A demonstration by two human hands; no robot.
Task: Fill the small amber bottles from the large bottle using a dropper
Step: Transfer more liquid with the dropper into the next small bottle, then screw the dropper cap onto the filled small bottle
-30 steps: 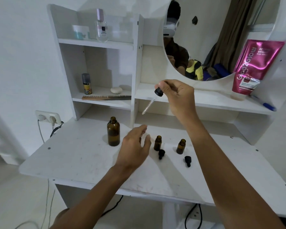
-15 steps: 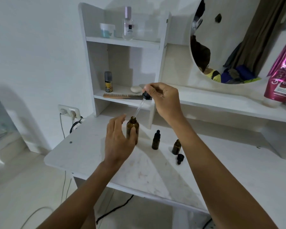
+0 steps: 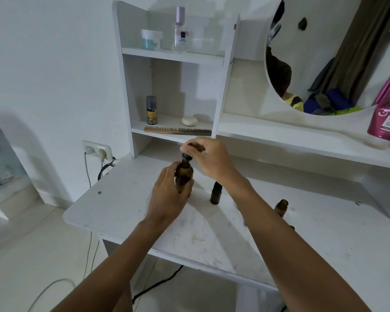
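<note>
Pinched by the right hand (image 3: pixel 209 162), the dropper (image 3: pixel 186 156) now sits inside the large bottle (image 3: pixel 186 173), newly gripped from seven o'clock by the left hand (image 3: pixel 169 199); drawing likely next.

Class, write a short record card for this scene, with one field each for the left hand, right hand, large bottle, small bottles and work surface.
left hand: grips the large amber bottle around its body
right hand: pinches the dropper cap at that bottle's mouth
large bottle: upright, base hidden by the left hand
small bottles: dark-topped small bottle and open small bottle, both to the right; the open one is partly behind the right forearm
surface: white table
</note>
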